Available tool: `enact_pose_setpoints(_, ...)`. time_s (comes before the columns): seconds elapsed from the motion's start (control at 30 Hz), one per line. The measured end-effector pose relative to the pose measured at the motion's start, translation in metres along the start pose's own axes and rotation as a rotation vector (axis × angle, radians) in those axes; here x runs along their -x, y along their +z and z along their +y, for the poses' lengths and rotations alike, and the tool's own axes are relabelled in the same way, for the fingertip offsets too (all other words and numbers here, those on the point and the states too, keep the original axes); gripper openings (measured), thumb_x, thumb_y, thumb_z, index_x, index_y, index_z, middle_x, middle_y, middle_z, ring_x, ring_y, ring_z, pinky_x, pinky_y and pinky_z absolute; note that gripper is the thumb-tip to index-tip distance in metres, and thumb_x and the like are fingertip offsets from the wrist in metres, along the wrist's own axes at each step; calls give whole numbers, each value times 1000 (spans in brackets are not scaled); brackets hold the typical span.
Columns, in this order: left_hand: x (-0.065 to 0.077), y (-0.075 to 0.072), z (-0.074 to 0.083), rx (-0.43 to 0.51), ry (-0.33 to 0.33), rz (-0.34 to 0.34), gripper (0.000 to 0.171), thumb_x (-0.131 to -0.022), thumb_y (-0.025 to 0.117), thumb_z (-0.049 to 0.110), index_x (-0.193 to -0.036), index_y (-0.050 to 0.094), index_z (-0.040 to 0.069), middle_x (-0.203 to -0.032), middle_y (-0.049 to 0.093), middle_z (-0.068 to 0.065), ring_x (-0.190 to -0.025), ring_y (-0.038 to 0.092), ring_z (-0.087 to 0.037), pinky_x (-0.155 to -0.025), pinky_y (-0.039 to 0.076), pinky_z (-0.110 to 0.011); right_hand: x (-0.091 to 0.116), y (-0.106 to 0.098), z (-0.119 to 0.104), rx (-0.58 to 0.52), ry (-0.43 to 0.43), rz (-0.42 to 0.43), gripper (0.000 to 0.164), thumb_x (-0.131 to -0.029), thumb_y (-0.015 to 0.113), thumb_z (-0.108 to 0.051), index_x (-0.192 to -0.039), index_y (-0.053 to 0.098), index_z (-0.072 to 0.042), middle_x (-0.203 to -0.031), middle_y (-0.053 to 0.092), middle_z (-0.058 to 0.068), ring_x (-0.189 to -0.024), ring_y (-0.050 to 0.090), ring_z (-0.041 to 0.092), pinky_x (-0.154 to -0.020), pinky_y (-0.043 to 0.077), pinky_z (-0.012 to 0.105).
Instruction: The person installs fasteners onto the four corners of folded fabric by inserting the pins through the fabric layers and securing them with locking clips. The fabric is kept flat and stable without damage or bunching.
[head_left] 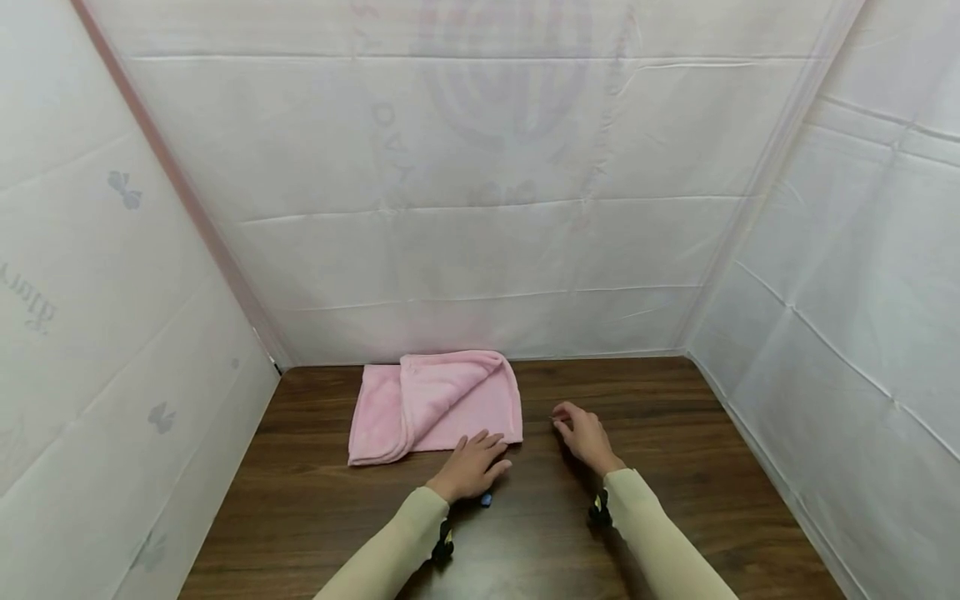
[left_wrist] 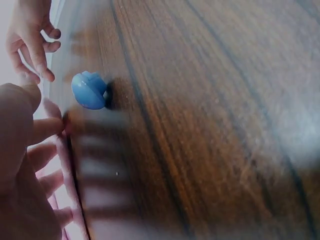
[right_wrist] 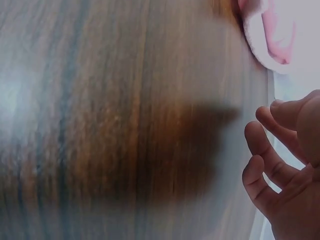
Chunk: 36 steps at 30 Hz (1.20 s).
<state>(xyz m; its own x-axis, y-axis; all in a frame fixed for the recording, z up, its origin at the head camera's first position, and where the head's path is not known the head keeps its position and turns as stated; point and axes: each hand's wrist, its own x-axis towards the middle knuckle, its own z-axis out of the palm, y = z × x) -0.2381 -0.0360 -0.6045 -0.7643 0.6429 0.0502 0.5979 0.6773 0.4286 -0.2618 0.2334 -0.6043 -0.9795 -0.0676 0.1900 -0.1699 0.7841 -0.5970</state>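
A pink plush blanket [head_left: 457,417] lies folded toward the back of the table, one top corner turned back diagonally. Fingers spread and fairly straight, my left hand [head_left: 468,468] rests at its front edge. Just below that hand stands a small blue rounded piece [left_wrist: 89,91] with a disc-like front, apart from the fingers. My right hand [head_left: 585,437] is over the table to the right of the blanket. Its thumb and index fingertips come together, and a small thin light thing shows at them in the head view; I cannot tell its kind. The other fingers curl loosely.
The dark wood-grain table [head_left: 660,500] is bordered by a white fabric wall [head_left: 480,250] at the back and others at both sides. Each wrist wears a black strap-on device [head_left: 600,510] below a pale sleeve [head_left: 660,533].
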Motion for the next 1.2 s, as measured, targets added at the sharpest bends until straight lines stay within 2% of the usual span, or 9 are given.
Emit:
enact_pose_setpoints(0.1,-1,0,-2,30,-6,70,48,-109,48,33,-144,57,1,-149,53,-20,-140,47,-39,-110,36,-67,-2,3,-4,-6,-12,-9,8,-98,70,-9,-106,71,-11,-104,76,6,-88,69,24,-79,55,48)
enact_pose_setpoints(0.27,-3,-2,-10,178,21,218,45,-110,48,20,-146,52,-5,-146,51,-28,-135,50,-43,-109,41,-60,-7,8,-13,-36,-47,6,7,-97,69,-6,-101,72,-11,-102,75,6,-81,63,19,-77,54,45)
enact_pose_setpoints(0.37,-2,-6,-14,234,29,261,43,-110,46,16,-146,50,-8,-147,48,-30,-137,48,-45,-112,39,-57,-10,12,-20,-63,-87,14,8,-97,70,-4,-100,73,-11,-100,75,5,-84,66,20,-80,55,45)
enact_pose_setpoints(0.53,1,-13,-15,256,27,328,41,-109,46,12,-143,51,-11,-148,47,-32,-136,48,-46,-112,39,-58,-15,19,-32,-103,-170,17,8,-96,71,-3,-100,74,-8,-98,75,4,-92,69,21,-82,56,44)
enact_pose_setpoints(0.73,2,-21,-16,328,2,374,42,-110,45,11,-145,50,-11,-153,44,-30,-142,43,-42,-115,36,-56,-24,24,-52,-149,-247,14,7,-95,72,-5,-98,73,-12,-95,75,2,-80,66,13,-72,55,35)
enact_pose_setpoints(0.87,3,-24,-17,367,-12,389,42,-110,44,12,-147,49,-9,-154,43,-28,-144,41,-39,-116,35,-54,-31,28,-64,-176,-291,-3,8,-94,73,-4,-98,73,-10,-96,76,4,-73,64,10,-66,55,31)
enact_pose_setpoints(1.0,4,-27,-18,384,-10,417,42,-110,46,11,-145,50,-10,-153,46,-28,-144,41,-40,-117,34,-54,-36,31,-73,-214,-301,-16,11,-92,74,0,-102,71,-4,-94,75,6,-74,68,15,-66,57,32)
enact_pose_setpoints(1.07,4,-27,-19,379,-3,433,41,-110,46,11,-145,51,-9,-153,46,-28,-144,42,-41,-116,34,-55,-37,32,-76,-238,-301,-21,15,-93,73,1,-107,69,-1,-96,75,11,-80,71,20,-68,58,33)
enact_pose_setpoints(1.2,4,-28,-20,373,21,456,41,-109,46,9,-145,50,-10,-154,44,-28,-143,42,-42,-116,34,-56,-39,34,-81,-253,-311,-15,27,-93,72,3,-118,64,-1,-101,74,17,-88,74,27,-71,60,38)
